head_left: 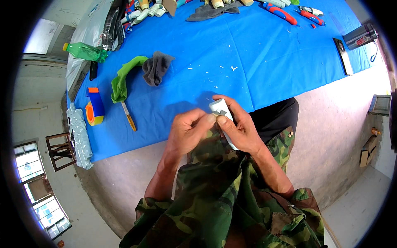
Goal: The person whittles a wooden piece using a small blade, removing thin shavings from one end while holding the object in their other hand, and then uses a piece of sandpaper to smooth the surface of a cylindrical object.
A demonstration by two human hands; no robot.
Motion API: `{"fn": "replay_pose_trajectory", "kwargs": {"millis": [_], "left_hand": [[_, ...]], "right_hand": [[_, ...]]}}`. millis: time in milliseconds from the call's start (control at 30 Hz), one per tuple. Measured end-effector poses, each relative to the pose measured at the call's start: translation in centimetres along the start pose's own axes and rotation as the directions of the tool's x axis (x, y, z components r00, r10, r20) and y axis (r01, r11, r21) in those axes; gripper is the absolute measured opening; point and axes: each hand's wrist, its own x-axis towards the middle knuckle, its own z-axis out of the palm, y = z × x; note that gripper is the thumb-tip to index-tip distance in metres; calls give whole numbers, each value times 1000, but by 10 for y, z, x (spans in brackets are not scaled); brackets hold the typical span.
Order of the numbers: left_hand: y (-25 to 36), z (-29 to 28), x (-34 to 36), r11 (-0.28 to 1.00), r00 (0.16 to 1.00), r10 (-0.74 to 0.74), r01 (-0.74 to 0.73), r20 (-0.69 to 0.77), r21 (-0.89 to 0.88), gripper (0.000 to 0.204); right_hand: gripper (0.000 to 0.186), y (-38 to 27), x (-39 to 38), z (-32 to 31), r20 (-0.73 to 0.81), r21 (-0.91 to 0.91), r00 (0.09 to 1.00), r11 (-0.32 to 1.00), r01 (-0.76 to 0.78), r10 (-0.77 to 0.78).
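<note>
Clasping a white tube in the right hand, pressing with the thumb from the near side and curling fingers around the far side! Working in close with the left hand too, fingers bent inward, thumb tip right up at the tube's left side; impossible to tell whether pinching anything small there. So, for the tube: between both hands, deeper in the right, tilted, showing a grey patch near its upper end and poking its lower end out below the right palm. Held up by the near edge of the tabletop, above a lap in camouflage clothing.

Outward now, across the blue cover! Beyond the tube, a light scatter of white scraps. Over to the left, a curved green cloth, up against a dark grey cloth; just by its lower end, a slim tool with an orange-yellow handle. Further left, a blue, orange and yellow roll, and beyond that a green bottle on its side. Away to the far right, red-and-blue tools, then a dark cup near a flat black-and-white bar.
</note>
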Motion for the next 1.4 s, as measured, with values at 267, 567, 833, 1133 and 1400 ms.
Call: {"fn": "replay_pose_trajectory", "kwargs": {"millis": [267, 567, 833, 1133, 1400], "left_hand": [[-2, 0, -2, 999, 999, -36, 36, 15, -3, 26], [3, 3, -4, 993, 992, 62, -50, -108, 108, 23], [-3, 11, 3, 527, 704, 707, -459, -69, 715, 9], [-8, 12, 3, 215, 530, 845, -453, 68, 865, 29], [-1, 14, 1, 183, 537, 835, -478, 121, 859, 33]], "right_hand": [[48, 1, -3, 0, 28, 31, 999, 999, 19, -20], [45, 6, 1, 0, -64, -108, 997, 993, 39, -46], [53, 4, -4, -2, -152, 269, 983, 961, -58, 102], [40, -10, -12, -3, -294, 458, 946, 889, 15, 135], [35, -18, -14, -1, -315, 409, 939, 913, 2, 139]]}}
